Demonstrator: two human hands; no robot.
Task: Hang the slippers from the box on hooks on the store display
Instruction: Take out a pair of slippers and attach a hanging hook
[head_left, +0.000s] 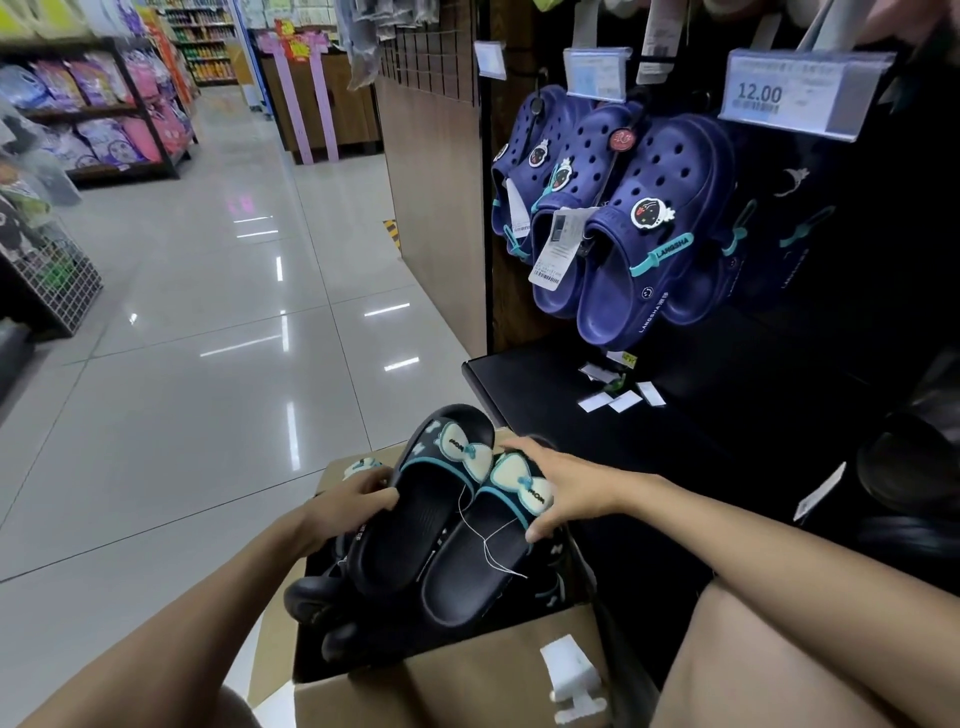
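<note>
- The left hand (358, 496) grips the outer left edge of the left black slide slipper (415, 512), with the fingers curled round its side near the strap.
- The right hand (558, 491) lies over the strap of the right black slide slipper (480, 553); the fingers are bent over the toe end and the thumb presses the right edge, so it holds this slipper from above.
- The two slippers are side by side and touching, toes pointing away from the person, and both are above the open cardboard box (467, 680).
- Each slipper has one pale bow (465, 449) with teal trim on the strap, so two bows are on the held pair; a thin white thread (488, 545) joins the pair.
- Inside the box more dark slippers (332, 597) lie under the held pair; I cannot count them exactly. One more pale bow shows at the far left corner of the box.
- A white plastic piece (571, 675) sits on the near right flap of the box.
- On the store display (857, 260) to the right, three navy clogs (649, 228) are clearly seen hanging in a row, overlapping each other, with white paper tags (558, 249).
- One price label (795, 96) showing 12.00 hangs above the clogs at the upper right.
- Some small white paper slips (618, 400) lie on the black shelf (519, 384) under the clogs.
</note>
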